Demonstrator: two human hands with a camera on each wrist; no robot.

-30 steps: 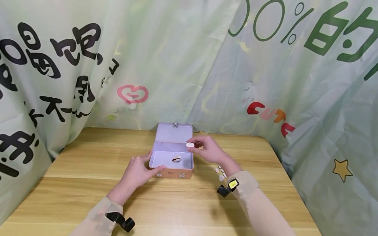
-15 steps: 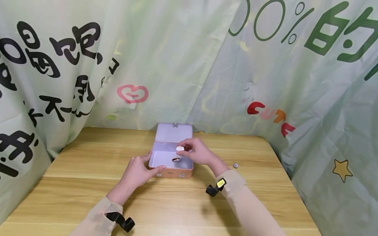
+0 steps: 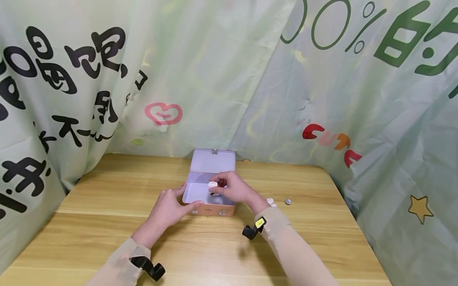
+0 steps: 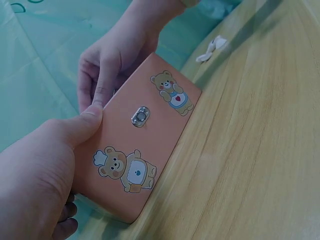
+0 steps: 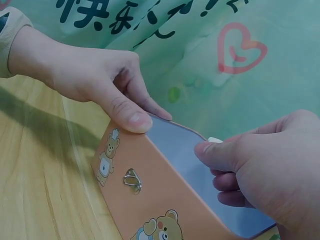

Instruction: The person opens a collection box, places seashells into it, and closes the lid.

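An orange metal tin box (image 3: 208, 210) with bear pictures and a pale lilac inside stands on the table, its lid (image 3: 214, 162) tipped back. My left hand (image 3: 168, 208) grips its left end, thumb on the front rim and fingers round the side. Over the box's inside, my right hand (image 3: 234, 188) pinches a small white oval piece (image 3: 212, 184) between thumb and fingers. Most of that piece is hidden by the thumb in the right wrist view, where only a white edge (image 5: 215, 140) shows. Beneath this hand lies a small dark-edged item (image 3: 214, 194), mostly covered.
Right of the box, small white pieces (image 3: 270, 200) lie on the wooden table (image 3: 304, 246), partly behind the right wrist. A small greyish round piece (image 3: 288, 201) sits just beyond them. A printed curtain (image 3: 200, 79) hangs behind the table.
My right hand has carried the white piece leftward and down, from the box's right edge to over its inside. The left hand keeps its grip. The greyish piece has come into view.
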